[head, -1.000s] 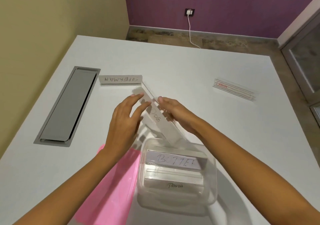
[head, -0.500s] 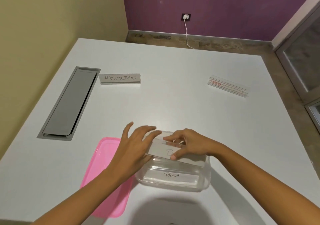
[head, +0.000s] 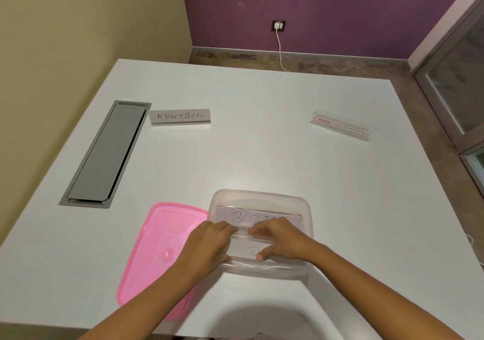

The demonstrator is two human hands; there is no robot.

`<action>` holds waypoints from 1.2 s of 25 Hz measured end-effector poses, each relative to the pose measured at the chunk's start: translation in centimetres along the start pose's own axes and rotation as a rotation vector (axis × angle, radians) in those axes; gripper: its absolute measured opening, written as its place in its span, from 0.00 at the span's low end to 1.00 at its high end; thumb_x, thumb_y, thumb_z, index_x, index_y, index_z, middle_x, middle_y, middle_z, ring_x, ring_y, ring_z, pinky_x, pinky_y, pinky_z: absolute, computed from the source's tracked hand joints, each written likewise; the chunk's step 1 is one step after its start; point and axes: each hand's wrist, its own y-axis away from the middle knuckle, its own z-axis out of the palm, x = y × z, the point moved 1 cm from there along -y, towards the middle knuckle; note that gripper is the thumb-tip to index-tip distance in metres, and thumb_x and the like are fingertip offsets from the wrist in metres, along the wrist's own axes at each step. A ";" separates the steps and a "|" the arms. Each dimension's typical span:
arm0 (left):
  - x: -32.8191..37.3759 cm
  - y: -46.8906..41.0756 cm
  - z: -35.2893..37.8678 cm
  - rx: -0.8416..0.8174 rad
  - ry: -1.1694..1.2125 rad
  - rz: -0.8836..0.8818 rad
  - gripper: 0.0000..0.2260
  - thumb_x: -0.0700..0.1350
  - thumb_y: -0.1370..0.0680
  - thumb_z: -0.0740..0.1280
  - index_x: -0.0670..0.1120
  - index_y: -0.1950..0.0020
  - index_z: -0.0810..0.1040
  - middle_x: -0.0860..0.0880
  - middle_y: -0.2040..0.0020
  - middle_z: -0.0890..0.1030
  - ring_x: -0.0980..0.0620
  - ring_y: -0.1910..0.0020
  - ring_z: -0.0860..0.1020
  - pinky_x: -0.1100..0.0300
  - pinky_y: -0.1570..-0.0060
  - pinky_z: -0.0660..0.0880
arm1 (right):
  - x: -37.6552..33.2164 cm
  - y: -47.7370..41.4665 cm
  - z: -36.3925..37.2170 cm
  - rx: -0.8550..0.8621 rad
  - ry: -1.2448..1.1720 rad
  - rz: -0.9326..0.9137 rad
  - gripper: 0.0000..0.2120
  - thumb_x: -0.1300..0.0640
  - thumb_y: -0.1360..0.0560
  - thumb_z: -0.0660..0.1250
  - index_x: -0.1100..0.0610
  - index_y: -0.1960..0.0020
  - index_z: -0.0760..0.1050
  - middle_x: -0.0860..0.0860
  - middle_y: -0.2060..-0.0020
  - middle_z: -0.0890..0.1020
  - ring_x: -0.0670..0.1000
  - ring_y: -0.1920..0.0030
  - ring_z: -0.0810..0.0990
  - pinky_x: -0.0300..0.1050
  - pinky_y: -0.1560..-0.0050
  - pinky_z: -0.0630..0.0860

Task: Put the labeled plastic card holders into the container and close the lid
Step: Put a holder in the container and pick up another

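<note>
Inside the clear container (head: 309, 208) near the table's front edge, a card holder (head: 246, 251) showing only a "D" lies flat, pinched at its top edge and lower side by the fingers of the left hand (head: 207, 245) and the right hand (head: 280, 240), with a second holder marked "BUTTE…" (head: 243, 216) just behind it in the same box. The pink lid (head: 157, 250) lies flat on the white table (head: 262, 151) touching the container's left side. Farther back, well apart, stand the "SUPERMAN" holder (head: 180, 116) beside a grey cable hatch (head: 104, 154), and a clear holder with a red label (head: 340, 125) at the right.
</note>
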 end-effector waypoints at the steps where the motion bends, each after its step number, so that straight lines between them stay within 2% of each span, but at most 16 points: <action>1: 0.0 -0.2 0.3 -0.027 -0.023 -0.009 0.29 0.49 0.33 0.74 0.52 0.34 0.72 0.52 0.40 0.79 0.45 0.48 0.78 0.57 0.50 0.73 | 0.0 -0.1 0.5 0.011 0.028 0.001 0.31 0.58 0.37 0.80 0.54 0.36 0.75 0.49 0.40 0.80 0.47 0.39 0.77 0.35 0.38 0.72; 4: 0.0 -1.2 0.6 -0.100 -0.089 -0.021 0.22 0.51 0.34 0.74 0.52 0.41 0.77 0.50 0.46 0.83 0.44 0.51 0.79 0.58 0.57 0.72 | 0.2 -0.5 1.8 0.039 0.084 0.018 0.31 0.60 0.36 0.78 0.54 0.35 0.74 0.51 0.38 0.79 0.50 0.38 0.76 0.42 0.37 0.72; 8: 0.0 -2.0 1.1 -0.210 -0.202 -0.002 0.16 0.53 0.29 0.71 0.51 0.42 0.79 0.46 0.51 0.84 0.43 0.50 0.80 0.54 0.53 0.76 | 0.7 -0.5 2.8 0.026 0.046 0.063 0.27 0.61 0.33 0.76 0.52 0.35 0.73 0.54 0.37 0.79 0.52 0.35 0.75 0.48 0.35 0.72; 14: 0.3 -1.9 1.1 -0.201 -0.289 0.064 0.08 0.45 0.24 0.65 0.48 0.47 0.79 0.45 0.50 0.84 0.41 0.49 0.79 0.54 0.51 0.73 | 1.1 0.8 1.1 0.044 -0.047 0.019 0.16 0.58 0.25 0.69 0.53 0.37 0.77 0.50 0.37 0.79 0.47 0.37 0.75 0.36 0.39 0.68; 17: 0.3 -2.0 1.1 -0.204 -0.262 0.061 0.07 0.45 0.24 0.64 0.49 0.47 0.78 0.47 0.47 0.84 0.41 0.47 0.79 0.54 0.49 0.73 | 0.9 2.1 -0.5 0.153 -0.162 -0.003 0.13 0.63 0.24 0.67 0.55 0.41 0.79 0.50 0.43 0.82 0.45 0.43 0.79 0.37 0.38 0.72; 19: 0.3 -1.9 1.1 -0.187 -0.216 0.067 0.07 0.45 0.24 0.65 0.49 0.46 0.78 0.49 0.46 0.83 0.43 0.47 0.79 0.54 0.48 0.74 | 0.7 3.0 -1.9 0.254 -0.242 -0.020 0.11 0.64 0.25 0.67 0.54 0.45 0.81 0.49 0.47 0.84 0.46 0.47 0.81 0.33 0.43 0.75; 22: 0.7 -1.3 0.7 -0.039 0.031 0.065 0.08 0.47 0.23 0.66 0.50 0.46 0.79 0.53 0.44 0.82 0.48 0.44 0.78 0.56 0.52 0.77 | 0.7 3.7 -4.9 0.406 -0.333 -0.042 0.10 0.65 0.27 0.69 0.52 0.50 0.82 0.46 0.54 0.86 0.44 0.53 0.84 0.28 0.51 0.76; 24: 0.9 -1.1 -0.2 0.169 0.178 0.098 0.06 0.45 0.23 0.67 0.48 0.48 0.81 0.52 0.47 0.83 0.49 0.45 0.79 0.57 0.58 0.78 | 1.1 3.5 -7.2 0.535 -0.352 -0.034 0.11 0.67 0.27 0.68 0.53 0.52 0.83 0.47 0.55 0.86 0.45 0.55 0.85 0.34 0.50 0.79; 26: 1.1 -1.5 -1.1 0.324 0.199 0.147 0.05 0.41 0.26 0.71 0.45 0.50 0.82 0.49 0.50 0.83 0.47 0.48 0.80 0.58 0.62 0.78 | 2.0 2.6 -9.8 0.663 -0.350 -0.014 0.12 0.69 0.27 0.66 0.55 0.52 0.83 0.49 0.56 0.86 0.49 0.56 0.85 0.40 0.50 0.80; 28: 1.5 -2.5 -1.8 0.374 0.193 0.173 0.10 0.38 0.28 0.73 0.43 0.48 0.82 0.46 0.49 0.83 0.46 0.48 0.80 0.57 0.58 0.80 | 3.1 1.4 -12.4 0.767 -0.317 0.005 0.12 0.69 0.26 0.65 0.56 0.52 0.82 0.50 0.56 0.85 0.50 0.55 0.84 0.43 0.49 0.80; 30: 1.8 -3.6 -1.8 0.355 0.184 0.174 0.16 0.37 0.28 0.72 0.42 0.41 0.79 0.44 0.43 0.81 0.45 0.43 0.79 0.55 0.47 0.78 | 4.5 -0.1 -14.9 0.858 -0.241 0.041 0.12 0.69 0.26 0.64 0.57 0.51 0.82 0.51 0.54 0.85 0.50 0.54 0.83 0.41 0.46 0.77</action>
